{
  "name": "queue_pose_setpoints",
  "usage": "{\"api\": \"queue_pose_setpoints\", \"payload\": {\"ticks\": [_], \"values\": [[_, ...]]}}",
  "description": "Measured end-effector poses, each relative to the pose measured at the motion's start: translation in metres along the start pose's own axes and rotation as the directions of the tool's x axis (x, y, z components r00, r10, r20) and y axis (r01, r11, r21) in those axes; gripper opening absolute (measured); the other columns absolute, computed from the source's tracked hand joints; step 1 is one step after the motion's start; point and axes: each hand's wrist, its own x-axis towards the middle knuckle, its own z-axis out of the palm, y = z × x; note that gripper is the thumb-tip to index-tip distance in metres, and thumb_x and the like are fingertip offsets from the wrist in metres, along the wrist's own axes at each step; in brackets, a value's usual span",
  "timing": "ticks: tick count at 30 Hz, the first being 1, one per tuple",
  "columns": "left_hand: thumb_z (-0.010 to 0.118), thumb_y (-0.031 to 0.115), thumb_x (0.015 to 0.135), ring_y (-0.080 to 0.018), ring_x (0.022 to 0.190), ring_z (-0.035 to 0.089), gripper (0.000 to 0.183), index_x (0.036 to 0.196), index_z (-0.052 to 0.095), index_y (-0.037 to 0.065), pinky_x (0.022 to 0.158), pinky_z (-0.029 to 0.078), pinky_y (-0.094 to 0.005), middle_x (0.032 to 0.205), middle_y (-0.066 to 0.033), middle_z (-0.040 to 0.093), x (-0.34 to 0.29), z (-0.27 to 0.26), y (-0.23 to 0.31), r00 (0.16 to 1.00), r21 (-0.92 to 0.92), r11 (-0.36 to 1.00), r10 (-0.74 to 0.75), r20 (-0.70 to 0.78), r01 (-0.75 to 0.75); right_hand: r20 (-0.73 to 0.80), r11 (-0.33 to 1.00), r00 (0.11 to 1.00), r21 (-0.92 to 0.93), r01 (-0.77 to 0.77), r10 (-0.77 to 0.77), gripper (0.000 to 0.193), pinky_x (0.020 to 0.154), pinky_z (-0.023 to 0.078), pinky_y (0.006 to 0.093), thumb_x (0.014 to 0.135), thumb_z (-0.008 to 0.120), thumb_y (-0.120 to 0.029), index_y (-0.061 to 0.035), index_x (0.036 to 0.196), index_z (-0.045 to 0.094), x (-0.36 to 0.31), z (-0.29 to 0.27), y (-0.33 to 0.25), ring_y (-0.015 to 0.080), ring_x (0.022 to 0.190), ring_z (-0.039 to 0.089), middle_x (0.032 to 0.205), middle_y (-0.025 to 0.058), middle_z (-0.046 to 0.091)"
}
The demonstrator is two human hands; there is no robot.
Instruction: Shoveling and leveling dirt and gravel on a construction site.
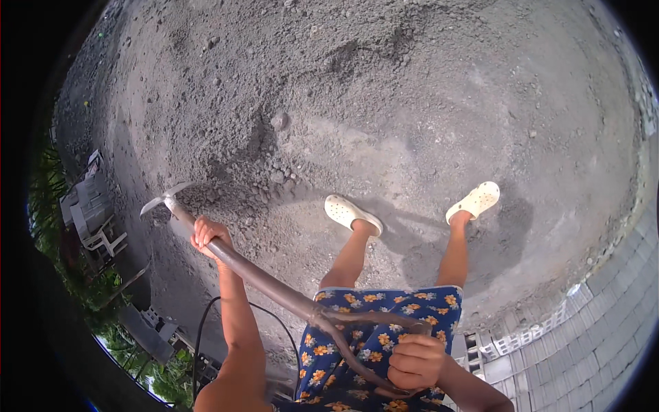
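I hold a shovel [271, 280] slantwise across my front, its pale metal blade [163, 197] raised at the left and seen nearly edge-on. My left hand [210, 239] is closed round the brown shaft just behind the blade. The shaft forks into a D-shaped handle at its near end, and my right hand [416, 361] is wrapped round the grip there. Beyond the blade lies loose grey sand and gravel [226, 123], heaped and dug unevenly. Whether the blade touches the ground cannot be told.
My feet stand apart in cream clogs [353, 214] on packed grey ground. A fist-sized stone [279, 121] lies ahead. Grey hollow blocks [583, 343] are stacked at the lower right. Along the left edge are plants [51, 178], a white plastic chair [105, 240] and more blocks.
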Motion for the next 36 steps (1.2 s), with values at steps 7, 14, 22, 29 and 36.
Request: {"api": "queue_pose_setpoints", "payload": {"ticks": [7, 14, 22, 29, 36], "values": [[0.059, 0.007, 0.069, -0.0091, 0.068, 0.049, 0.025, 0.09, 0.045, 0.008, 0.067, 0.043, -0.0278, 0.072, 0.0015, 0.045, 0.049, 0.063, -0.135, 0.993, 0.68, 0.733, -0.069, 0.093, -0.013, -0.235, 0.569, 0.649, 0.735, -0.369, 0.724, 0.04, 0.05, 0.041, 0.0272, 0.063, 0.062, -0.035, 0.0028, 0.07, 0.05, -0.046, -0.113, 0.064, 0.0176, 0.052, 0.051, 0.063, 0.0115, 0.052], [0.053, 0.014, 0.072, -0.012, 0.052, 0.044, 0.014, 0.06, 0.045, 0.01, 0.055, 0.04, -0.0272, 0.055, 0.0012, 0.045, 0.071, -0.158, -0.334, 0.687, 0.515, 0.706, 0.055, -0.725, 0.487, -0.444, 0.391, -0.064, 0.841, -0.375, 0.894, 0.027, 0.04, 0.039, 0.0254, 0.076, 0.051, -0.03, -0.0032, 0.077, 0.044, -0.156, -0.244, 0.099, 0.0154, 0.04, 0.046, 0.052, 0.0061, 0.045], [0.063, 0.023, 0.064, -0.0152, 0.049, 0.045, 0.024, 0.056, 0.041, 0.016, 0.05, 0.038, -0.0307, 0.052, 0.001, 0.043, -0.098, -0.266, -0.741, 0.018, -0.303, 0.573, -0.485, -0.874, 0.762, -0.709, 0.212, -0.445, 0.632, -0.746, 0.547, 0.043, 0.032, 0.032, 0.0211, 0.077, 0.049, -0.048, -0.011, 0.056, 0.041, -0.233, -0.436, 0.015, 0.0101, 0.031, 0.036, 0.043, -0.0004, 0.035], [0.058, 0.018, 0.063, -0.0149, 0.048, 0.042, 0.019, 0.057, 0.041, 0.014, 0.053, 0.038, -0.0307, 0.052, 0.0004, 0.042, -0.038, -0.286, -0.758, 0.104, -0.389, 0.693, -0.554, -0.826, 0.607, -0.652, 0.095, -0.219, 0.41, -0.907, 0.726, 0.045, 0.029, 0.032, 0.0196, 0.074, 0.05, -0.051, -0.0134, 0.053, 0.038, -0.086, -0.472, 0.188, 0.0089, 0.028, 0.035, 0.041, -0.0025, 0.035], [0.053, 0.014, 0.062, -0.0143, 0.049, 0.043, 0.017, 0.05, 0.04, 0.014, 0.055, 0.04, -0.0309, 0.048, 0.0004, 0.042, 0.179, -0.3, -0.479, 0.393, -0.028, 0.837, -0.286, -0.874, 0.547, -0.708, 0.144, -0.213, 0.408, -0.902, 0.673, 0.045, 0.028, 0.031, 0.019, 0.071, 0.053, -0.053, -0.0144, 0.053, 0.038, -0.026, -0.424, 0.185, 0.0081, 0.027, 0.036, 0.04, -0.0033, 0.035]]}}
